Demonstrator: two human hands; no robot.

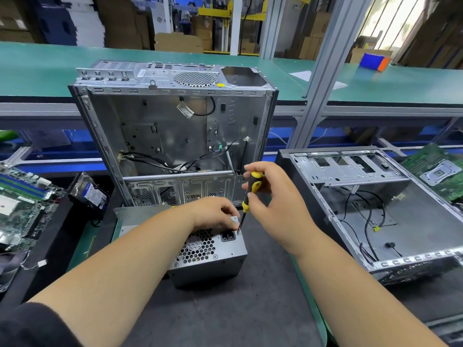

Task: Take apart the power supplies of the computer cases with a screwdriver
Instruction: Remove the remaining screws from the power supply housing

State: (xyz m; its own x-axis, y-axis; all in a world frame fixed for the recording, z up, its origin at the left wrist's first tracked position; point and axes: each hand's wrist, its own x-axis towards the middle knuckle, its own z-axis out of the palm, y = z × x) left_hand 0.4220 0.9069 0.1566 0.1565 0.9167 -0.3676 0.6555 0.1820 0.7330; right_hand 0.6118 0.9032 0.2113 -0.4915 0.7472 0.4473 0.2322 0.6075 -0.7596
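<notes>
Power supply: the grey power supply [213, 259] sits on the dark mat [238, 316] at near centre, honeycomb vent and black power socket facing the camera.
Left hand: the left hand [215, 212] rests on the top of the unit, fingers curled over its far upper edge and holding it steady.
Right hand: the right hand [273, 196] grips the yellow-and-black screwdriver [248, 196], fingers wrapped round the handle.
Screwdriver tip: the shaft points down and the tip meets the unit's face just right of the socket.
Upright case: an open computer case [172, 136] stands just beyond the unit, loose black cables hanging inside.
Second case: another open case [370, 209] lies on its side to the right.
Left side: a hard drive [90, 191] and a motherboard [22, 204] lie there.
Far right: a green circuit board [436, 171] leans behind the second case.
</notes>
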